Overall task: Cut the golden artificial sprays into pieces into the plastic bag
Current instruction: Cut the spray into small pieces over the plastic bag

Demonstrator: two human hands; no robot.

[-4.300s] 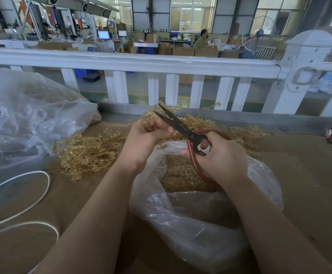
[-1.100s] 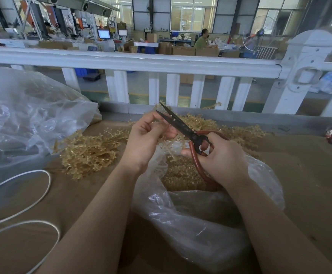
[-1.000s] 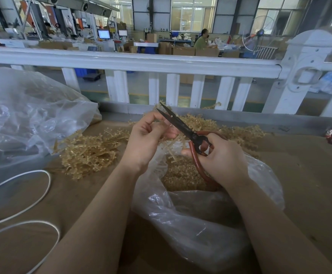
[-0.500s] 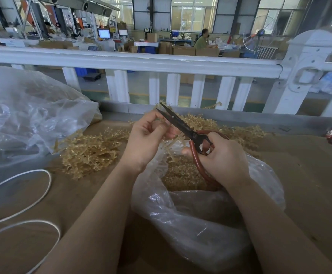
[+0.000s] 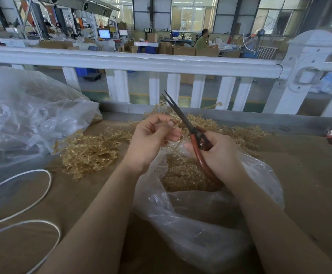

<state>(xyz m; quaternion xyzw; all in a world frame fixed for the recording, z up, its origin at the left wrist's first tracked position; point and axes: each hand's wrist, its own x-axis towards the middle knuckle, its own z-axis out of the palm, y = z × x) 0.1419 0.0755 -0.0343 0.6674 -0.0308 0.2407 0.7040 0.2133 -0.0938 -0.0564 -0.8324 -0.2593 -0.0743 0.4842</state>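
Holding much as half a second earlier: left hand [image 5: 151, 141] pinching a golden spray [image 5: 178, 144] between its fingers [image 5: 170, 123], right hand [image 5: 218, 153] gripping red-handled scissors [image 5: 192, 133], blades now nearly closed, tips up. Below, clear plastic bag [image 5: 200, 218] on brown surface [image 5: 309, 175], cut golden pieces [image 5: 182, 175] inside. Heap of uncut sprays [image 5: 90, 153] left; white cable [image 5: 32, 194]; white railing [image 5: 133, 62]; factory floor beyond. Thin, beaded, translucent gold.

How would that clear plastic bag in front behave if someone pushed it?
The plastic bag would probably crumple and slide rather than hold shape: its film lies slack and wrinkled. The golden pieces heaped inside likely weigh it down a little, so it may drag, not skid.
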